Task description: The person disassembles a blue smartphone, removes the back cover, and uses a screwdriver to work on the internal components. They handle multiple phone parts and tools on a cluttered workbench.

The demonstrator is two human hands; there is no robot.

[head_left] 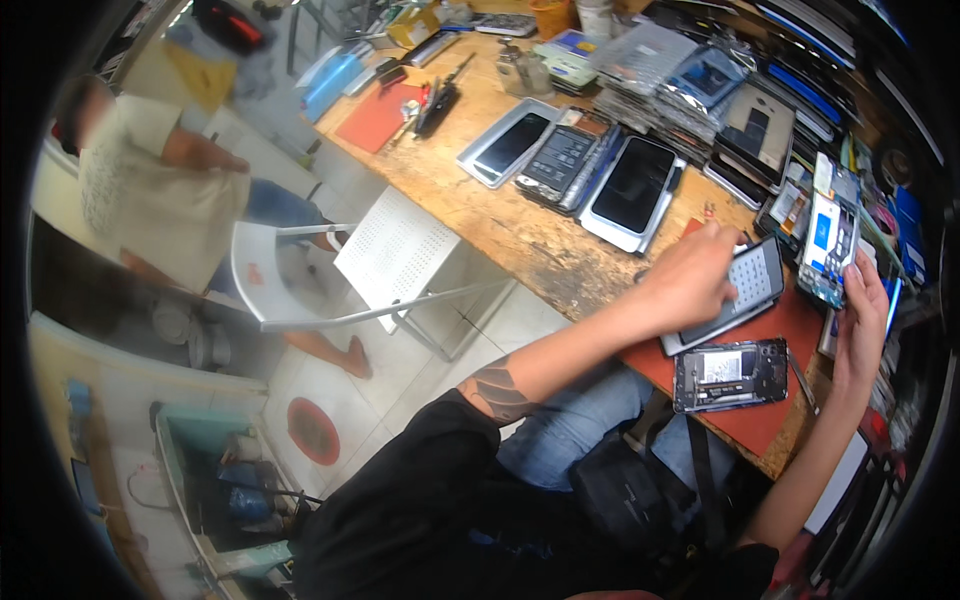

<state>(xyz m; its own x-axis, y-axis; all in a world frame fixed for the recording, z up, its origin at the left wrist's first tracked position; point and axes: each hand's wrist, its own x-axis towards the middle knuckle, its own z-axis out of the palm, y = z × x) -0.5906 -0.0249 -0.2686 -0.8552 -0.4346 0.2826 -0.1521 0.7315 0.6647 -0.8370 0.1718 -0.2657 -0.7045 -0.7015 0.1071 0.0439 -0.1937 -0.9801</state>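
My left hand (695,275) is closed, fingertips pinched together above a dark-rimmed flat piece (757,272) with a pale face of small dark marks. What it pinches, if anything, is hidden by the fingers. My right hand (865,315) grips the lower edge of an opened phone (828,240), its inner parts and a blue patch showing, raised at the right. Nearer me, a second opened phone (730,376) lies with its insides up on a red-brown mat (660,362). A thin metal tool (803,385) rests beside it.
Phones in trays (632,195) and a phone with exposed battery (562,160) lie along the wooden bench (480,240). Stacked plastic cases (645,62) crowd the back. A white folding chair (395,255) stands left of the bench; another person (165,190) sits beyond.
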